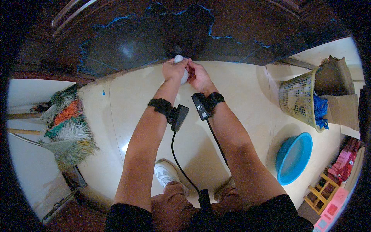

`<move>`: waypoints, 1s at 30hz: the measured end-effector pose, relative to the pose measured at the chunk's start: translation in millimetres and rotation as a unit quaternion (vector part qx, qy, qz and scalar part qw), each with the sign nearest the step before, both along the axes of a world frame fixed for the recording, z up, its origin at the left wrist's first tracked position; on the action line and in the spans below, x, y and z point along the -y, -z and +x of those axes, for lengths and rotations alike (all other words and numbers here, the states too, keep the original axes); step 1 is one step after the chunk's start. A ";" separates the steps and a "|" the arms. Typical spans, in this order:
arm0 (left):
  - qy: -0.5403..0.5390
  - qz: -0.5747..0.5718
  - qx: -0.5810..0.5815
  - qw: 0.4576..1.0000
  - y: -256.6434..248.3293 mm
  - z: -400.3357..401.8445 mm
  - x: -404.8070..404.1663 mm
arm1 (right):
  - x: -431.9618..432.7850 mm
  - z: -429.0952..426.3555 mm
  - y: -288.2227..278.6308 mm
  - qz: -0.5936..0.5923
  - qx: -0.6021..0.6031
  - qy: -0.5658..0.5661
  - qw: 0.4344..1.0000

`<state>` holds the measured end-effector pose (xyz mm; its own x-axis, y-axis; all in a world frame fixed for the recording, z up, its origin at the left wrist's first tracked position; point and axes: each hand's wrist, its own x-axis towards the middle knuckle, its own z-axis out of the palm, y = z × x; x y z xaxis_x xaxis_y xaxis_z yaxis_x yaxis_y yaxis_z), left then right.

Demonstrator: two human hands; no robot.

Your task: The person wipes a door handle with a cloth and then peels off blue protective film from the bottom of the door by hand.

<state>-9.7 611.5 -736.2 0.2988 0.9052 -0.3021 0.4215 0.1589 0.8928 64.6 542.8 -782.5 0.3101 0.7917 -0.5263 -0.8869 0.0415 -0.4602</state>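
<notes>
Both hands are together near the bottom edge of a dark wooden door (139,43), whose surface carries jagged blue lines. My left hand (174,69) is closed around a white, soft-looking wad (184,77), which bulges out above and below the fingers. Against it on the right, my right hand (199,74) has its thumb and fingers bent towards the wad; whether these fingers grip it is hidden. Each wrist wears a black strap with a small black device, and a cable runs from each.
Mop heads (71,127) stand at the left wall. At right are a yellow lattice basket (295,95) with cardboard (334,76) and blue material, a blue basin (294,159), and a small wooden stool (321,194). A white shoe (166,173) stands on the tiled floor.
</notes>
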 end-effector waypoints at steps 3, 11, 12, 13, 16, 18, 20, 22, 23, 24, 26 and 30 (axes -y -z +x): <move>0.000 -0.068 0.076 0.995 8.3 -5.8 -5.4 | -1.0 -6.6 -18.2 0.000 -0.026 0.032 0.999; 0.063 -0.076 0.082 0.992 -27.1 -13.4 7.0 | 18.2 7.1 -22.4 0.026 -0.033 -0.010 0.999; 0.061 -0.093 0.096 0.989 -22.9 -15.3 4.7 | 19.9 6.3 -24.4 0.019 -0.032 -0.019 0.999; 0.059 -0.109 0.109 0.986 -13.6 -16.4 0.3 | 21.2 5.4 -26.6 0.013 -0.032 -0.028 0.999; 0.050 -0.119 0.109 0.986 4.2 -18.2 -8.1 | 19.8 3.8 -30.0 -0.012 -0.036 -0.034 0.999; 0.049 -0.123 0.106 0.985 7.5 -17.3 -10.0 | 18.3 4.7 -30.8 -0.001 -0.030 -0.045 0.999; 0.056 -0.138 0.114 0.982 5.8 -16.4 -10.3 | 14.8 8.0 -31.3 0.042 -0.012 -0.069 0.997; 0.055 -0.135 0.102 0.984 0.8 -16.3 -9.7 | 6.0 6.8 -27.3 0.027 0.023 -0.044 0.998; 0.055 -0.134 0.096 0.985 -1.6 -16.8 -9.3 | 3.0 5.8 -25.2 0.019 0.040 -0.032 0.999; 0.066 -0.150 0.139 0.977 3.3 -21.2 -11.2 | 1.2 2.7 -26.5 0.021 0.029 -0.021 0.999; 0.087 -0.180 0.223 0.954 13.1 -30.5 -14.4 | 0.4 -2.3 -29.3 0.023 0.008 0.000 1.000; 0.074 -0.266 0.246 0.929 16.3 -28.9 -11.0 | 9.6 5.9 -40.2 0.008 0.039 -0.010 0.999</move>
